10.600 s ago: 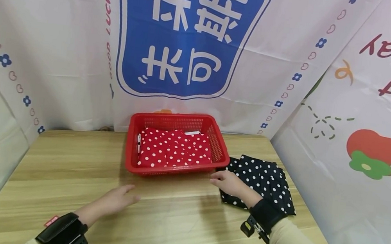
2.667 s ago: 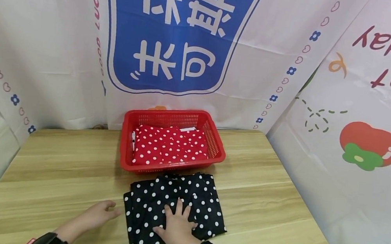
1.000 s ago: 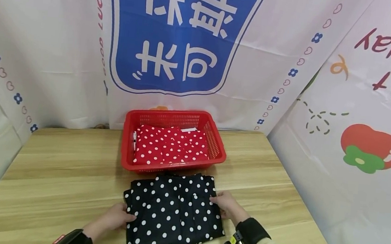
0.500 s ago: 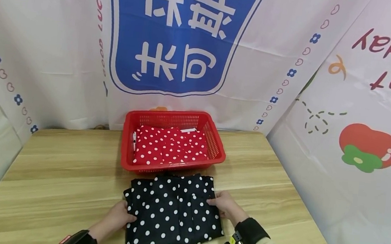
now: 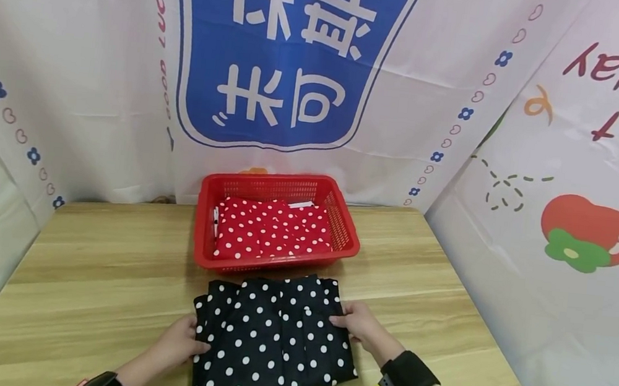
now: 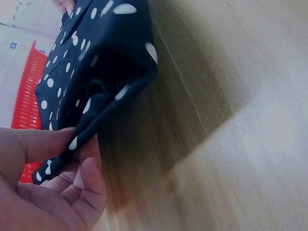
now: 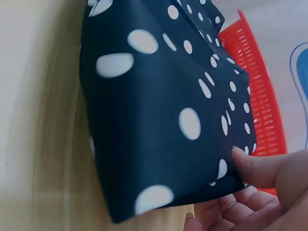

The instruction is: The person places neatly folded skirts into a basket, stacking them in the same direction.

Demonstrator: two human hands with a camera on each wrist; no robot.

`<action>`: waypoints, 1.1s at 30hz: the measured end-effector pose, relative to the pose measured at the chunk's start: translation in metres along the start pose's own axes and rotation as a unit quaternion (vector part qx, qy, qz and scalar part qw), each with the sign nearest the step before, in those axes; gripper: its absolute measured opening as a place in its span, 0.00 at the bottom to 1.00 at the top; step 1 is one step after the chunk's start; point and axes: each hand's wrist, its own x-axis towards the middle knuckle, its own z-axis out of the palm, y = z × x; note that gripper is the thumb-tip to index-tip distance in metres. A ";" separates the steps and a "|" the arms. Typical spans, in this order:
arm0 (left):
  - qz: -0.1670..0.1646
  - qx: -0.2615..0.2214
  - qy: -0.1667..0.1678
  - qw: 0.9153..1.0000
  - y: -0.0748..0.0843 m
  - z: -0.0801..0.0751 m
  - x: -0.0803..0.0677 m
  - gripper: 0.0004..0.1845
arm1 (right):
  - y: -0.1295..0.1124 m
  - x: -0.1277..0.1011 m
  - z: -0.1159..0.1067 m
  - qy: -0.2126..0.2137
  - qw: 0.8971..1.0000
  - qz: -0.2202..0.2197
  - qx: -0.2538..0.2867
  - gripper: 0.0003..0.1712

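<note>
A folded black cloth with white polka dots [image 5: 273, 338] is held between both hands in front of the basket. My left hand [image 5: 179, 341] pinches its left edge, thumb on top and fingers beneath. On the opposite edge my right hand [image 5: 360, 327] pinches in the same way. The left wrist view shows the cloth [image 6: 120, 43] raised over the wood, its layers gaping at the side, with a shadow below. In the right wrist view the thumb [image 7: 250, 166] presses on the top layer while the fingers curl underneath.
Just behind the cloth stands a red plastic basket [image 5: 347, 237] holding a folded red polka-dot cloth [image 5: 272, 230] and white items along its sides. The wooden table [image 5: 95, 272] meets printed fabric walls [image 5: 111, 105] at the back and sides.
Earlier the black cloth lay at the right of the table, then in front of the basket under the flat right hand. Both hands then gripped its edges; since then it has shifted slightly nearer.
</note>
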 end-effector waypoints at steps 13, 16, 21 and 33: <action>0.023 -0.016 -0.030 0.999 0.005 -0.012 -0.020 0.22 | -0.011 -0.018 -0.006 -0.012 0.999 -0.022 -0.022 0.05; 0.030 -0.024 -0.040 0.998 0.008 -0.015 -0.022 0.25 | -0.015 -0.023 -0.010 -0.010 0.999 -0.024 -0.023 0.06; 0.042 -0.024 -0.050 0.998 0.015 -0.021 -0.025 0.26 | -0.025 -0.032 -0.017 -0.008 0.999 -0.035 -0.024 0.06; 0.060 0.001 -0.063 0.996 0.027 -0.033 -0.038 0.24 | -0.041 -0.046 -0.025 -0.004 0.999 -0.042 -0.033 0.06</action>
